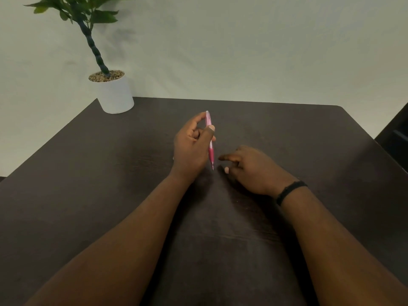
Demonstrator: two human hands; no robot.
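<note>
My left hand (192, 146) holds a pink pen (211, 151) above the middle of the dark table (88, 173). The thumb and curled fingers pinch its barrel, and the pen stands nearly upright with its tip pointing down. Just right of the pen tip, my right hand (249, 168) hovers low over the table. Its fingers are loosely bent, the forefinger points left toward the tip, and it holds nothing. A black band (290, 191) circles the right wrist.
A white pot (116, 96) with a green plant (88, 23) stands at the table's far left corner against a pale wall. A dark piece of furniture (395, 138) shows beyond the right edge.
</note>
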